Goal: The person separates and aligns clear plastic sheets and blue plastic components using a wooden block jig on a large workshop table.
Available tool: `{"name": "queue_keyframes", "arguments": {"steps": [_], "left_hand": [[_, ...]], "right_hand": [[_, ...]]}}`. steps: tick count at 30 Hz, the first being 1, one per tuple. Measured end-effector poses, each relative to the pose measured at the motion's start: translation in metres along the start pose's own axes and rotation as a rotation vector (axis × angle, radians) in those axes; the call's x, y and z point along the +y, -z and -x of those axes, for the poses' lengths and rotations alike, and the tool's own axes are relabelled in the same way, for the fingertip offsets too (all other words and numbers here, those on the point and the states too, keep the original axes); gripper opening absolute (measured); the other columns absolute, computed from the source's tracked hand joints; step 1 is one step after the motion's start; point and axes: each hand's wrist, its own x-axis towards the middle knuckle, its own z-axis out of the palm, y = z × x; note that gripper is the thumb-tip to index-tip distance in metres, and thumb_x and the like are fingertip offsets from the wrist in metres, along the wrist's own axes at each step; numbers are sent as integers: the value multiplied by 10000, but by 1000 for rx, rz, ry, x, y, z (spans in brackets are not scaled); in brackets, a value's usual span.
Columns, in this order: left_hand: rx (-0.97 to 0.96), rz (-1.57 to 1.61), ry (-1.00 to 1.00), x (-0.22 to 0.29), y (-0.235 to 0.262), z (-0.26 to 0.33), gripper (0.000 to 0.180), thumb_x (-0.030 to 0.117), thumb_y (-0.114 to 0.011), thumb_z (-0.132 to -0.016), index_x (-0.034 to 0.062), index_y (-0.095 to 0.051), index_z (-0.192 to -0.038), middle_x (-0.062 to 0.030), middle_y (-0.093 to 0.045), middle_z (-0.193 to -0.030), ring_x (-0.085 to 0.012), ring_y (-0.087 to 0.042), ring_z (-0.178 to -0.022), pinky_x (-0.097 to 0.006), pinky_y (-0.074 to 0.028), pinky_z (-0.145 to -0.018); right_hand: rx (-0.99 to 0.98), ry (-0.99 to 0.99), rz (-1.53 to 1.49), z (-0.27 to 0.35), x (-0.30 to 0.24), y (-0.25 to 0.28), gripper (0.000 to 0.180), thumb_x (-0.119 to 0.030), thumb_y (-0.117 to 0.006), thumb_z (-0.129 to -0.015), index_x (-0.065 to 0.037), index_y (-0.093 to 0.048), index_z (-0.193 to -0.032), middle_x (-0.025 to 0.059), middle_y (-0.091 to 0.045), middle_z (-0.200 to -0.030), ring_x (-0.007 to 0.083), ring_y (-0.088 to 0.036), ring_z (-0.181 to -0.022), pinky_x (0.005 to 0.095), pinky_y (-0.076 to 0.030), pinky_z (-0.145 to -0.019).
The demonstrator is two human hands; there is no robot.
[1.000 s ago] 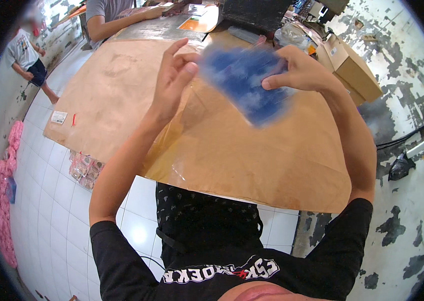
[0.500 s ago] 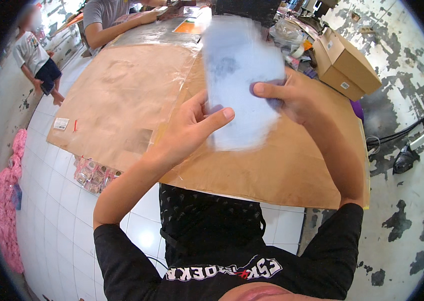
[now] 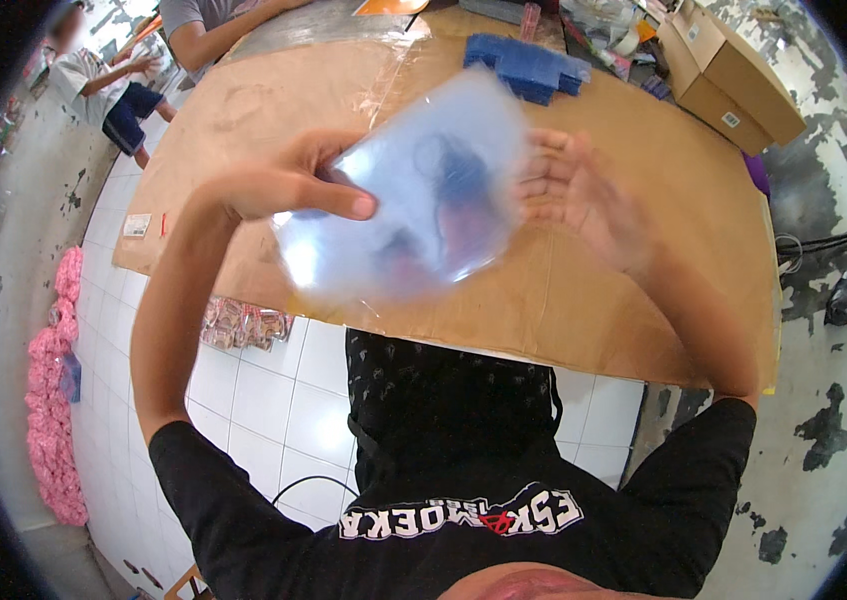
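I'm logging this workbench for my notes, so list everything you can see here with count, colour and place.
Clear plastic pouch: one, see-through with a dark blurred item inside, held up between both hands.
Brown cardboard-covered table: one, tan, under the hands.
Stack of blue flat pieces: one pile, blue, far side of table.
Brown cardboard boxes: two, tan, far right corner.
Small clear packets: a cluster, on the white tiled floor by the table's near edge.
Pink bundles: a row, pink, floor at left.
Other people: two, far left end.
Left hand: gripping the pouch's left edge.
Right hand: open behind the pouch's right edge.
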Motion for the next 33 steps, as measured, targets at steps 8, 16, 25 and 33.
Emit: {"name": "queue_keyframes", "arguments": {"steps": [8,16,25,33], "left_hand": [[-554,-320,123,-36,29,-61,481,165,-790,-762,-28,-592,-1156,-63,-668,-968,-140,-603,-887,-286,-486,-783],[-352,-962,23,-14,2,-78,448,246,-764,-668,-18,-580,-980,-170,-626,-882,-325,-604,-855,-401,-470,-780],[175,-1092,-153,-15,16,-69,593,398,-723,-737,-20,-506,-1097,-198,-544,-1146,-369,-522,-1107,-426,-431,-923],[351,-874,-406,-88,60,-107,707,428,-651,-821,3,-433,-1342,-207,-489,-1330,-371,-447,-1242,-432,-347,-1052]], "right_hand": [[231,-20,126,27,-9,35,496,-407,-527,-950,-7,-491,-1241,90,-622,-1030,174,-613,-922,330,-503,-816],[260,-117,654,40,-7,25,232,-172,-614,-918,-24,-584,-1095,60,-632,-945,113,-596,-815,264,-486,-765],[-136,346,1831,-13,-15,23,378,-205,-647,-850,-40,-569,-1182,154,-605,-1146,315,-578,-1042,401,-457,-914],[-240,566,1481,-65,-3,53,543,-281,-608,-889,-73,-423,-1354,208,-429,-1399,380,-405,-1292,441,-329,-1079]]}}
